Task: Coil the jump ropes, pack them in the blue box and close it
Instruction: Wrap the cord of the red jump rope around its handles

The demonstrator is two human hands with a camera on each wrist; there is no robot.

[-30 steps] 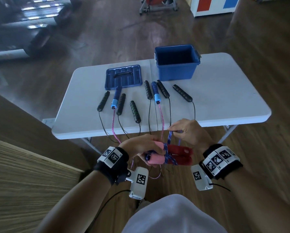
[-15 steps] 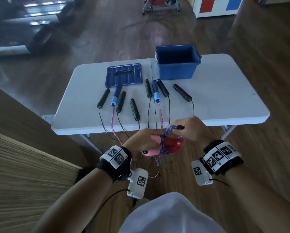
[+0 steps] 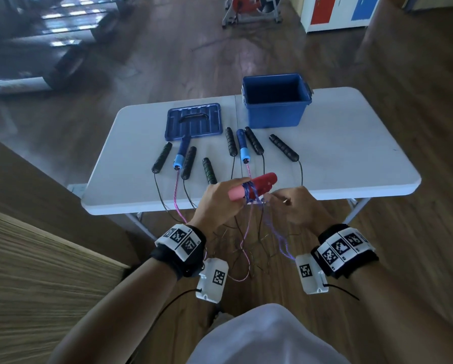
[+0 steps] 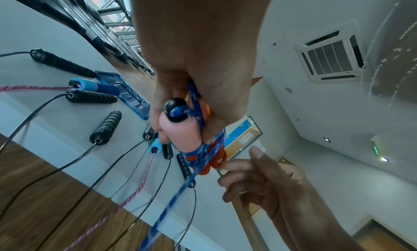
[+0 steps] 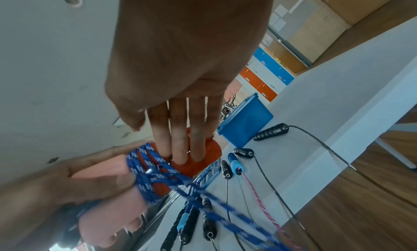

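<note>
My left hand grips a pair of jump-rope handles, pink at my end and red at the far end, side by side just above the table's near edge. A blue speckled rope is wound several turns round their middle, and its loose tail hangs toward the floor. My right hand is beside the bundle with straight fingers touching the red handle ends; it holds no rope. The blue box stands open and empty at the table's far side, its lid lying flat to its left.
On the white folding table lie several black-handled ropes and a pink rope with blue handles; their cords hang over the near edge and tangle below my hands. There is wooden floor all round and a wooden panel at my left.
Both hands have carried the handle bundle up and forward to the table edge. My right hand has let go of the blue rope it held above the handles and now touches the red ends.
</note>
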